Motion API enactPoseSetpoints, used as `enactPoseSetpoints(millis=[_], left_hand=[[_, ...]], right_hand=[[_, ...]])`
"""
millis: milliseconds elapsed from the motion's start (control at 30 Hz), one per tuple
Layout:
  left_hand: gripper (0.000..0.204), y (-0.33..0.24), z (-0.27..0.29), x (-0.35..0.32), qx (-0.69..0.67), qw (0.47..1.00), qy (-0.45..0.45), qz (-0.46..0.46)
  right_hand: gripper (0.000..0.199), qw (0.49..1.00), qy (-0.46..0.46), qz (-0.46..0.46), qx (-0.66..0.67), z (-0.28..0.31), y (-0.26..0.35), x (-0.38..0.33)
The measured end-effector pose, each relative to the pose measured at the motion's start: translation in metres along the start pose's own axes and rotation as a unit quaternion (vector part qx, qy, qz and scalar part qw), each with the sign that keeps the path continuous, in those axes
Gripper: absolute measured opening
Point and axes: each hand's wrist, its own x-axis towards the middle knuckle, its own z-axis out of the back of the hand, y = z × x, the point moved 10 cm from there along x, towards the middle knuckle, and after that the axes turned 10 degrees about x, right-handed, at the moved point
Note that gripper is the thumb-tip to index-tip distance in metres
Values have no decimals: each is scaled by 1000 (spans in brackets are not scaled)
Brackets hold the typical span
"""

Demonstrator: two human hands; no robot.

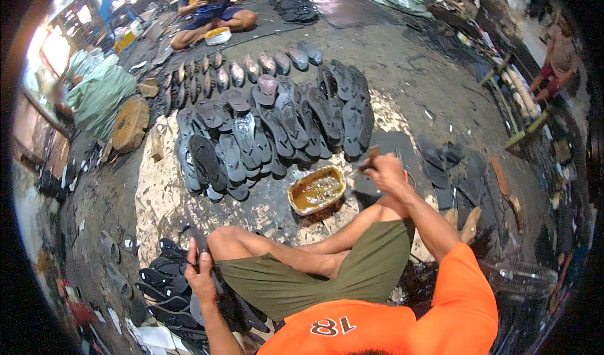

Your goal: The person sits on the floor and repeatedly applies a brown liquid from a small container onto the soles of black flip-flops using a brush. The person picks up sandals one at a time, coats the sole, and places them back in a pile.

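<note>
In my right hand is a brush, its fingers closed around the handle. The brush end points down and left, close to the right rim of a tub of yellow-brown glue-like liquid. My left hand grips a dark sandal sole, seen almost edge-on beside my left knee. Below that hand lies a pile of black strapped sandals. Ahead of my crossed legs, many grey and black soles lie in overlapping rows on a stained sheet.
Beyond the soles stand rows of shiny shoe lasts. Further back sits another person beside a white tub. A round wooden block and a green sack are at left. Someone stands at far right, near a wooden frame.
</note>
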Motion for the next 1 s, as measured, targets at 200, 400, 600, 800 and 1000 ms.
enactPoseSetpoints(millis=[200, 400, 600, 800, 1000], left_hand=[[51, -7, -108, 13, -475, 851, 122, 190], [47, -90, -215, -35, -556, 765, 216, 242], [52, -57, -224, -47, -540, 751, 271, 265], [50, -65, -203, -65, -484, 810, 261, 206], [51, -70, -203, -60, -511, 810, 227, 179]], right_hand=[[25, 702, -201, 13, 683, 102, 86, -23], [33, 770, -151, 118, 609, 52, 223, -39], [35, 759, -52, 120, 638, 22, 221, -77], [37, 795, -89, 20, 600, 60, 188, -18], [33, 750, -149, 85, 639, 57, 185, -40]])
